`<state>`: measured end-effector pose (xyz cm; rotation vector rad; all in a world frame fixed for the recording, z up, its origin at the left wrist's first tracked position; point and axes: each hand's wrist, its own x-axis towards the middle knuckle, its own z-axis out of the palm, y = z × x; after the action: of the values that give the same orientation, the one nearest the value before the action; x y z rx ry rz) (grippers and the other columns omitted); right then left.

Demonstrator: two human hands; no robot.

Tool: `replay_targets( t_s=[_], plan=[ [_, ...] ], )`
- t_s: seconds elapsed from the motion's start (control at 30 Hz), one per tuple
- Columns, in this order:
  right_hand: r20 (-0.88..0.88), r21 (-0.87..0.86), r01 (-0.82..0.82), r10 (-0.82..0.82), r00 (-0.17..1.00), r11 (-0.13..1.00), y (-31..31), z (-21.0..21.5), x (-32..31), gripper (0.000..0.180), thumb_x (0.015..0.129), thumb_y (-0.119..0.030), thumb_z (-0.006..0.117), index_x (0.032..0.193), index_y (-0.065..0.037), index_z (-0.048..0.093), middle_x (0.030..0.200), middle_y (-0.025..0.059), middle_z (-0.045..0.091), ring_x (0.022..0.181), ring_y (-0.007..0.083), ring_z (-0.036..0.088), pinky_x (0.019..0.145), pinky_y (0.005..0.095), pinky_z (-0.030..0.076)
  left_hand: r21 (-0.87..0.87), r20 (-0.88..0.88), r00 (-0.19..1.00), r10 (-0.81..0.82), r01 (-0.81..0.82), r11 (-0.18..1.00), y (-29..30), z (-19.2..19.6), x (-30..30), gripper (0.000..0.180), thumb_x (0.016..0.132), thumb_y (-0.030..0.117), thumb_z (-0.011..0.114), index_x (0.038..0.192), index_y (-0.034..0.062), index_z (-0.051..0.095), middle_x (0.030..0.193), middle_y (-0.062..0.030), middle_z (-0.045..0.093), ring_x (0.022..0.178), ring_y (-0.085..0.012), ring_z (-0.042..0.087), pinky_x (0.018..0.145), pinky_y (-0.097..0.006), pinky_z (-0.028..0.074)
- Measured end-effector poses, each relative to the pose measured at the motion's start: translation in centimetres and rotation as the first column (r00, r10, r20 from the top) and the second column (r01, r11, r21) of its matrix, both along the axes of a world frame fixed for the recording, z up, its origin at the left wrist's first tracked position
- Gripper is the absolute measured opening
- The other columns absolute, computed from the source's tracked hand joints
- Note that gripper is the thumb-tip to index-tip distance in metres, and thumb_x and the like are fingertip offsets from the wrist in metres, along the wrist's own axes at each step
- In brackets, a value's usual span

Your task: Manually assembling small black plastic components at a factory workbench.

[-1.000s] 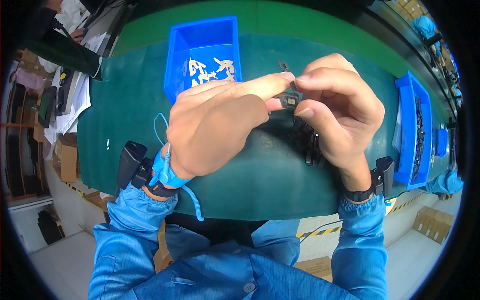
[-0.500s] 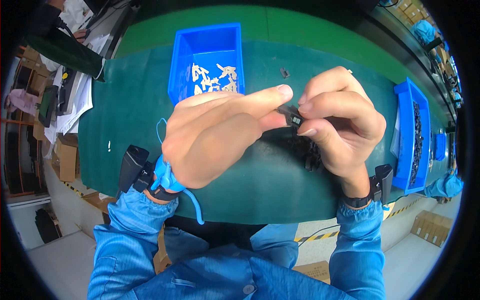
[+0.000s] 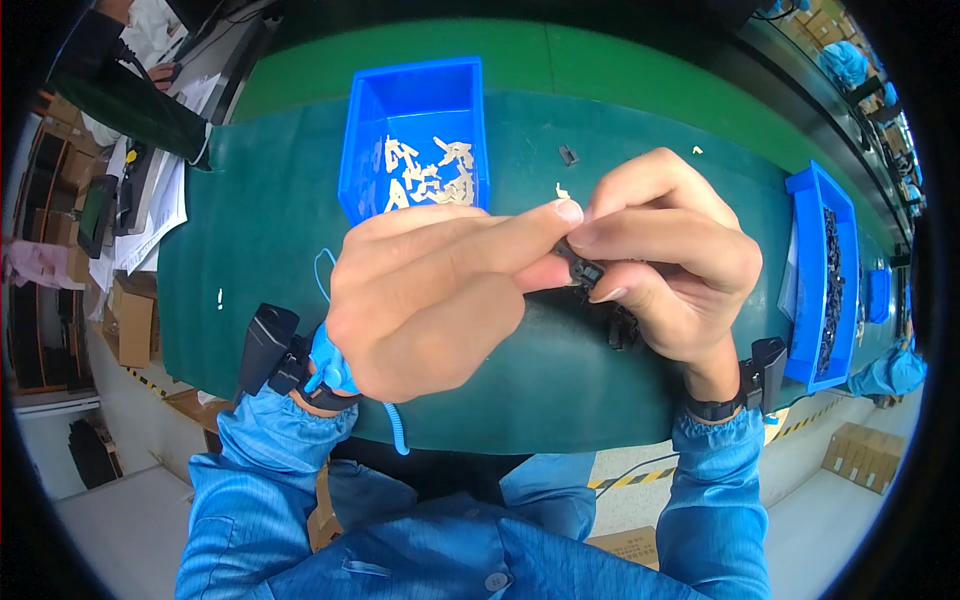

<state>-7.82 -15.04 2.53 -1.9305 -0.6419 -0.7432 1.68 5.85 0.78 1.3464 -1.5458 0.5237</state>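
A small black plastic part (image 3: pixel 585 271) with a pale rectangular patch sits between the fingertips of both hands, above the table. My left hand (image 3: pixel 430 290) pinches its left end between thumb and index finger. My right hand (image 3: pixel 685 255) closes on its right side with thumb and fingers, the index finger pressing near the top. A pile of black parts (image 3: pixel 622 328) lies under and behind the right hand, mostly hidden. Just beyond the left fingertip shows a small cream piece (image 3: pixel 562 191); whether it lies on the table I cannot tell.
A blue bin (image 3: pixel 415 90) with cream plastic pieces stands beyond the left hand. At the right edge is a long blue bin (image 3: pixel 800 260) of black parts. One loose black part (image 3: pixel 568 155) lies on the green mat (image 3: pixel 270 220). A blue coiled cord (image 3: pixel 397 428) hangs from my left wrist.
The black part has tilted and shifted slightly down between my fingertips. My right index finger has moved over its top. The cream piece beyond the left fingertip has come into sight.
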Motion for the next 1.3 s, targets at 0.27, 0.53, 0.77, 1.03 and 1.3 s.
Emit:
replay_targets(
  t_s=[0.27,0.53,0.77,1.03,1.3],
  plan=[
    [-0.027,0.011,-0.018,0.018,0.999,1.0,0.0,-0.2,0.3,0.035,0.088,-0.03,0.08,0.097,0.004,0.075,0.094,0.0151,0.066,0.078,0.0197,0.061,0.065,0.0296,0.049,-0.177,0.104,0.995,0.004,0.015,0.984,-1.2,-0.6,1.0,0.02,0.071,-0.006,0.078,0.08,-0.0105,0.06,0.1,-0.0311,0.072,0.068,-0.0285,0.073,0.055,-0.033,0.059],
    [-0.053,0.019,-0.073,0.074,0.996,0.997,0.0,-0.1,0.4,0.043,0.085,-0.031,0.082,0.11,0.003,0.076,0.099,0.0125,0.06,0.077,0.0146,0.054,0.064,0.0257,0.042,-0.11,0.051,0.999,0.017,-0.011,0.994,-0.8,-0.4,0.9,0.022,0.073,-0.004,0.077,0.093,-0.0079,0.069,0.096,-0.0216,0.075,0.066,-0.0269,0.072,0.052,-0.032,0.055],
    [-0.109,0.088,0.008,0.002,0.994,0.996,0.7,-0.1,0.1,0.046,0.079,-0.03,0.086,0.111,0.002,0.076,0.098,0.0098,0.057,0.076,0.0131,0.052,0.059,0.0232,0.039,-0.077,-0.092,0.994,-0.059,0.052,0.996,-1.1,-1.5,0.6,0.02,0.081,-0.012,0.069,0.098,-0.0046,0.061,0.099,-0.0216,0.075,0.068,-0.0267,0.073,0.057,-0.032,0.058],
    [0.238,-0.193,0.327,-0.279,0.93,0.925,0.2,-0.6,0.5,0.042,0.07,-0.01,0.088,0.11,-0.002,0.076,0.086,0.0087,0.064,0.074,0.0178,0.064,0.063,0.0284,0.05,-0.109,-0.842,0.494,-0.217,0.239,0.965,-2.2,-0.9,-2.3,0.018,0.105,0.003,0.053,0.12,-0.0066,0.051,0.106,-0.0193,0.073,0.078,-0.019,0.074,0.069,-0.028,0.059],
    [0.205,-0.181,0.337,-0.3,0.932,0.924,0.5,-0.9,0.3,0.042,0.07,-0.01,0.088,0.109,-0.003,0.076,0.087,0.0095,0.065,0.072,0.0201,0.063,0.06,0.0296,0.049,-0.161,-0.959,0.13,-0.251,0.478,0.864,-1.8,-0.3,-1.6,0.037,0.108,0.018,0.04,0.122,-0.0117,0.057,0.109,-0.0282,0.072,0.078,-0.0317,0.075,0.073,-0.036,0.062]
  ],
)
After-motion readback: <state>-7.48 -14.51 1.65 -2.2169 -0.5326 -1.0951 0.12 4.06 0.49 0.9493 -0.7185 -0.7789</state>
